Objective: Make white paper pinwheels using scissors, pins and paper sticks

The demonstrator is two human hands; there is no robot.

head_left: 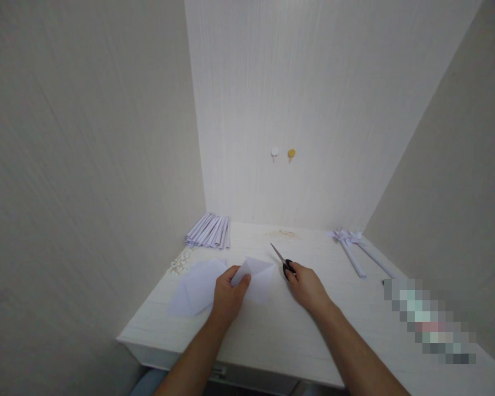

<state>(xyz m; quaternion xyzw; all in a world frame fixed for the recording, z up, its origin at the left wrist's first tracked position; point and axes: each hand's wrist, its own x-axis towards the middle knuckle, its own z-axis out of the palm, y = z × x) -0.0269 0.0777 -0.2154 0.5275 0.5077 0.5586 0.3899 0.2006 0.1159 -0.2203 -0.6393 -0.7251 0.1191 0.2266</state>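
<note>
My left hand pinches a folded sheet of white paper between thumb and fingers, just above the white table. In my right hand is a pair of scissors with black handles, its blades pointing up and left. The blades look closed together and are apart from the paper. Left of my left hand, several loose white sheets lie overlapping on the table.
A row of rolled paper tubes lies at the back left. Paper sticks with frilled ends lie at the back right. A blurred-out object is at the right. Two hooks hang on the back wall; walls close in both sides.
</note>
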